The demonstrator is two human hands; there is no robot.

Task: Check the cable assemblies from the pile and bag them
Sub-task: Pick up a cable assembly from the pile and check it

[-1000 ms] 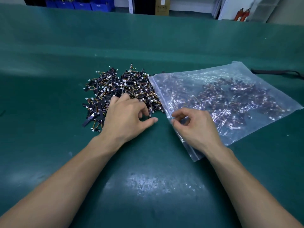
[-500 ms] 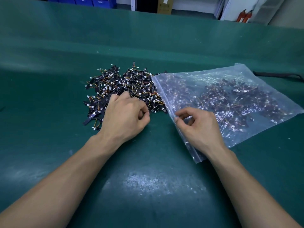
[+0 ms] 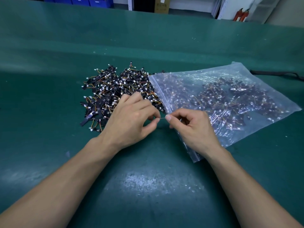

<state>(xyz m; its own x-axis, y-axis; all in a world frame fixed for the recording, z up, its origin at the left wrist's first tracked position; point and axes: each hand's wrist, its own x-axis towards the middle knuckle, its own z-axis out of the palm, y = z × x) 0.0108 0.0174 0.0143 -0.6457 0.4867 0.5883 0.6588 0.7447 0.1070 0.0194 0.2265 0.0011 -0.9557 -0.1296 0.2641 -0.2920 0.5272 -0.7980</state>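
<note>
Green bench (image 3: 148,186); left hand (image 3: 131,119), right hand (image 3: 195,127) fingers (image 3: 168,117) pinch cable assembly (image 3: 162,118) ends, long axis left-right, beside bag (image 3: 246,79).

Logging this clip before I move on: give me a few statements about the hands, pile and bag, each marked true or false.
1. The left hand and right hand pinch one thin cable assembly stretched between them. True.
2. The clear bag is empty. False: it already holds many assemblies.
3. The loose pile lies to the left of the bag. True.
4. The right hand lies flat on the pile. False: it is over the bag's near corner, fingers curled.
5. The table surface is red. False: it is green.
</note>
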